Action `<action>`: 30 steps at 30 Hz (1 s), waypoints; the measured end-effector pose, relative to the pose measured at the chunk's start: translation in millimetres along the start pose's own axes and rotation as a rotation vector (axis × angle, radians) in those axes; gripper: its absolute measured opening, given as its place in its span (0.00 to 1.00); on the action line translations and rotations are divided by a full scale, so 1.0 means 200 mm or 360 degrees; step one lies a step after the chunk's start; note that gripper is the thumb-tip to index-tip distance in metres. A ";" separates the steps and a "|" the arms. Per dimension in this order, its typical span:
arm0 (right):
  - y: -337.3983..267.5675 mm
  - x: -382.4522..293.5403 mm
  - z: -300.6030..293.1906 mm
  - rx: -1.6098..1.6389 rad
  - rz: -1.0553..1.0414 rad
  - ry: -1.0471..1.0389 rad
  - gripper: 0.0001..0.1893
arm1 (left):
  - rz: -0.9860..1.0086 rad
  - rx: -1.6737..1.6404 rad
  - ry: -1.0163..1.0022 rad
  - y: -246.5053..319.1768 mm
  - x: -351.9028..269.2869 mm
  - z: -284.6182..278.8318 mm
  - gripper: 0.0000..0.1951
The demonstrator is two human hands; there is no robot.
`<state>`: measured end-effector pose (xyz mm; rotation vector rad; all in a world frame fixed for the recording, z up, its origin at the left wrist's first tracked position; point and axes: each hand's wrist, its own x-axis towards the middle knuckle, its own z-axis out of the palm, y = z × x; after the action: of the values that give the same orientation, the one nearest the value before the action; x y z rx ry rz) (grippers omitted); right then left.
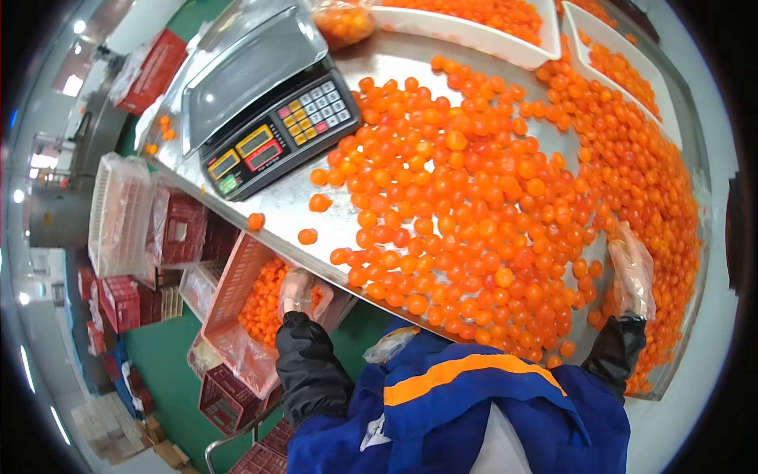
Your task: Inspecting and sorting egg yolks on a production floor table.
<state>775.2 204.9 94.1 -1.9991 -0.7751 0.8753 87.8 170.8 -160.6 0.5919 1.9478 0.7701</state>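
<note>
Small round orange balls, which look like salted egg yolks [450, 178], are spread over a metal table [284, 207]. My left hand [297, 287], in a clear plastic glove, is at the plastic-lined rim of a pink crate [219, 296] below the table edge, beside more orange balls [263, 296]. Whether it holds any is hidden. My right hand [630, 272], also gloved, rests among the balls on the right side of the table, fingers pointing away from me. Its fingertips touch the balls; whether it holds one cannot be seen.
A digital scale [272, 118] stands at the table's left. Beyond the balls are a white tray [474, 38] and a second white tray [663, 118], both filled, and a filled plastic bag [343, 23]. A white crate [118, 213] and several red crates [121, 302] stand at the left.
</note>
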 end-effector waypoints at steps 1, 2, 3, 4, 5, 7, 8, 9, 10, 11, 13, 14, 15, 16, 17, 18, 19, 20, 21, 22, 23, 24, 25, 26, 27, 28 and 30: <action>0.04 0.02 -0.02 -0.0097 -0.0019 -0.0013 0.27 | 0.0009 -0.0149 -0.0106 0.02 0.00 0.03 0.12; 0.08 0.04 -0.04 -0.0188 -0.0038 -0.0036 0.27 | 0.0016 -0.0298 -0.0203 0.06 -0.03 0.05 0.16; 0.13 0.07 -0.04 -0.0125 -0.0044 0.0016 0.26 | -0.0044 -0.0286 -0.0252 0.09 -0.04 0.02 0.16; 0.11 0.06 -0.03 -0.0116 -0.0037 0.0041 0.26 | -0.0110 -0.0268 -0.0291 0.11 -0.06 -0.03 0.15; 0.07 0.02 0.01 -0.0310 -0.0025 0.0074 0.25 | 0.0015 -0.0183 -0.0258 0.15 -0.10 -0.07 0.16; -0.06 -0.01 0.04 -0.0757 0.0047 0.0029 0.25 | 0.0213 0.0228 0.0179 0.28 -0.12 -0.21 0.11; -0.01 0.02 0.01 -0.0753 0.0084 0.0083 0.25 | 0.0538 0.0038 0.0428 0.47 -0.23 -0.11 0.07; 0.07 0.08 -0.01 -0.1016 -0.0146 0.0149 0.26 | 0.0723 0.0067 0.0447 0.59 -0.29 -0.17 0.06; 0.12 0.14 -0.01 -0.1283 -0.0373 0.0213 0.27 | 0.0779 -0.0425 0.0335 0.74 -0.37 -0.14 0.07; 0.07 0.17 0.00 -0.1283 -0.0363 0.0034 0.27 | 0.0852 -0.0142 0.0415 0.94 -0.50 -0.07 0.07; 0.03 0.18 0.07 -0.1223 -0.0361 0.0061 0.27 | 0.1127 0.0152 0.0437 1.11 -0.61 0.03 0.07; 0.01 0.17 0.11 -0.1189 -0.0368 0.0101 0.26 | 0.1330 0.0155 0.0344 1.13 -0.60 0.10 0.08; -0.05 0.14 0.16 -0.0795 -0.0061 0.0032 0.26 | 0.1333 0.0460 0.0217 1.22 -0.70 0.22 0.12; -0.06 0.13 0.16 -0.0798 -0.0040 0.0064 0.26 | 0.1311 0.0846 -0.0022 1.37 -0.82 0.38 0.12; -0.08 0.13 0.17 -0.0917 -0.0064 0.0037 0.25 | 0.1751 0.1103 -0.0056 1.36 -0.81 0.47 0.10; -0.10 0.12 0.19 -0.1043 -0.0079 0.0014 0.23 | 0.2034 0.1138 -0.0238 1.40 -0.86 0.59 0.07; -0.23 0.08 0.21 -0.0995 0.0096 -0.0166 0.25 | 0.1928 0.1425 -0.0697 1.46 -0.91 0.64 0.10; -0.14 0.15 0.19 -0.0983 0.0087 -0.0157 0.25 | 0.2091 0.1473 -0.0857 1.40 -0.87 0.71 0.11; 0.07 0.27 0.14 -0.0903 -0.0104 -0.0280 0.24 | 0.2326 0.1284 -0.0810 1.41 -0.94 0.83 0.09; 0.20 0.33 0.11 -0.0819 -0.0295 -0.0410 0.23 | 0.2190 0.1774 -0.0775 1.43 -0.98 0.92 0.10; 0.14 0.23 0.18 0.0274 0.0118 -0.0650 0.23 | 0.1511 0.1397 -0.0988 1.44 -1.00 0.96 0.09; 0.11 0.21 0.22 0.0282 0.0117 -0.0641 0.23 | 0.0838 0.0999 -0.1145 1.44 -1.03 0.99 0.09; 0.09 0.20 0.25 0.0318 0.0034 -0.0758 0.24 | 0.0847 0.1005 -0.1147 1.43 -1.04 1.02 0.09; 0.06 0.18 0.29 0.0350 -0.0050 -0.0877 0.24 | 0.1499 0.1569 -0.0873 1.41 -1.03 1.04 0.09; 0.03 0.15 0.33 0.0356 -0.0049 -0.0862 0.24 | 0.2149 0.2107 -0.0526 1.39 -1.00 1.06 0.08; -0.02 0.10 0.37 0.0464 0.0066 -0.0937 0.23 | 0.2162 0.2108 -0.0531 1.38 -0.96 1.07 0.08; -0.02 0.08 0.45 0.0584 0.0055 -0.1056 0.22 | 0.2250 0.1980 -0.0731 1.39 -0.90 1.09 0.09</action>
<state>711.9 257.4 52.8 -1.4001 -0.8546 1.6103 387.9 301.2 63.4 2.7167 1.1188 -0.0302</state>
